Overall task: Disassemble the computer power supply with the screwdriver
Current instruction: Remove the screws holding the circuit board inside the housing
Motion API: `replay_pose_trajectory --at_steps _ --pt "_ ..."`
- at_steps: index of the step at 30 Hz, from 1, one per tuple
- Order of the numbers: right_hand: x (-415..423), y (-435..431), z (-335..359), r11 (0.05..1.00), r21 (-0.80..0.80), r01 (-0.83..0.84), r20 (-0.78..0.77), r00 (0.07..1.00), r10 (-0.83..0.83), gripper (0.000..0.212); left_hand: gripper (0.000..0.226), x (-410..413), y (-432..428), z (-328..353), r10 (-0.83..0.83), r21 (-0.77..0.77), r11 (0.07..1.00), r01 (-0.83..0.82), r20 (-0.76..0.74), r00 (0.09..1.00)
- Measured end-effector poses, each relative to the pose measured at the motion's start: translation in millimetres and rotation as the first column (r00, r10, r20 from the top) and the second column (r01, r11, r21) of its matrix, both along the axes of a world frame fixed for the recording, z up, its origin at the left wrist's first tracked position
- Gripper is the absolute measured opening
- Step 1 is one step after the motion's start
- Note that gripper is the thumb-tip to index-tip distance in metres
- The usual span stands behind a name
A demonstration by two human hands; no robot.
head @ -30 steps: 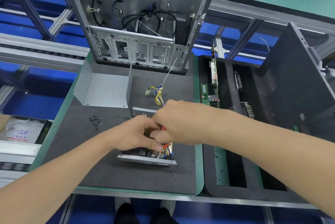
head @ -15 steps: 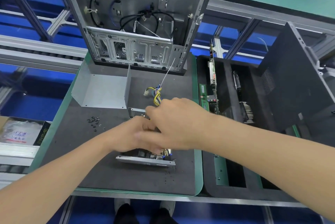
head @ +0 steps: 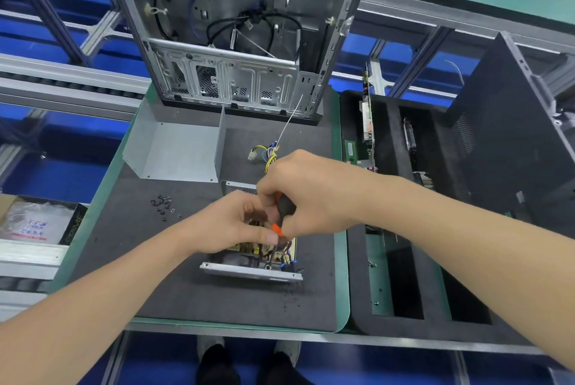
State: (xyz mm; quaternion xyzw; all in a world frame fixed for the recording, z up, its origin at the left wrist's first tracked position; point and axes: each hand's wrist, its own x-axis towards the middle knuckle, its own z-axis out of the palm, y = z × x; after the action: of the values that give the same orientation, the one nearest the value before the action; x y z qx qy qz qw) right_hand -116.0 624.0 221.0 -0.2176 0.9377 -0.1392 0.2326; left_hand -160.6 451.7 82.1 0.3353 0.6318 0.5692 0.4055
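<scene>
Your right hand [head: 314, 194] was closed around the black and orange handle of the screwdriver [head: 284, 207] and held it nearly upright, with the shaft going down into the open power supply [head: 252, 271]. Your left hand [head: 230, 226] was just beside it, fingers curled and the thumb touching the orange collar of the tool. I cannot tell if it really pinched the tool or only steadied it.

The power supply lay on the dark mat of the bench [head: 186, 291], near the front edge, and its board and wires could be seen inside. Its metal cover [head: 177, 154] was already off and lay further back on the mat. A small heap of screws [head: 165, 205] sat to the left, and the wire bundle [head: 267, 154] lay behind your hands.

I judge that the step in hand was to loosen a screw that fixes the board inside the housing. The tip was hidden, so I could not see if it sat in a screw head. The next move calls for firm downward pressure while you turn, and then for lifting the loose screw out without dropping it among the parts.
</scene>
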Motion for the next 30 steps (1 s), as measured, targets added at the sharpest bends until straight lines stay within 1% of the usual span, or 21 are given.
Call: replay_pose_trajectory --at_steps 1,3,4,6,7,11,17,21,25,30 --pt "-0.5 1.2 0.1 1.0 -0.005 0.007 -0.001 1.0 -0.007 0.011 0.027 -0.5 -0.5 -0.6 -0.015 0.0 1.0 0.015 0.008 1.0" --pt "0.6 1.8 -1.6 1.0 -0.011 0.014 0.002 1.0 -0.014 0.011 0.014 -1.1 -1.3 -1.2 -0.016 -0.011 1.0 0.016 -0.001 1.0" --pt "1.7 1.4 -3.6 1.0 -0.011 0.012 0.004 1.0 -0.012 0.011 0.013 -0.9 -1.8 -0.5 -0.01 -0.024 1.0 0.01 -0.007 1.0" --pt "4.3 0.0 -8.8 1.0 -0.014 0.007 0.013 1.0 -0.006 0.01 0.03 1.2 -1.8 3.9 -0.019 -0.031 0.999 0.019 -0.017 1.0" --pt "5.5 -0.6 -11.6 1.0 -0.018 0.005 0.018 1.0 -0.005 0.011 0.031 1.6 -1.7 3.9 -0.023 -0.039 0.999 0.022 -0.025 0.999" --pt "7.4 0.1 -14.6 1.0 -0.024 0.009 0.022 1.0 -0.009 0.012 0.029 3.1 -1.2 5.7 -0.03 -0.042 0.999 0.027 -0.065 0.997" --pt "5.1 4.6 -11.6 0.999 -0.022 0.023 0.027 0.999 -0.023 0.01 0.024 3.1 -1.1 4.1 -0.026 -0.027 0.999 0.025 -0.028 0.999" --pt "6.1 3.5 -13.5 0.999 -0.031 0.021 0.024 1.0 -0.021 0.014 0.025 1.9 -3.1 4.8 -0.039 -0.026 0.999 0.039 -0.028 0.999" --pt "4.7 6.4 -14.5 0.998 -0.045 0.032 0.013 0.999 -0.032 0.01 0.023 2.7 -1.9 4.9 -0.01 -0.021 1.0 0.01 -0.005 1.0" --pt "4.4 6.0 -14.2 0.999 -0.037 0.025 0.037 0.999 -0.024 0.013 0.022 3.1 -2.1 7.5 -0.027 -0.03 0.999 0.026 -0.029 0.999"
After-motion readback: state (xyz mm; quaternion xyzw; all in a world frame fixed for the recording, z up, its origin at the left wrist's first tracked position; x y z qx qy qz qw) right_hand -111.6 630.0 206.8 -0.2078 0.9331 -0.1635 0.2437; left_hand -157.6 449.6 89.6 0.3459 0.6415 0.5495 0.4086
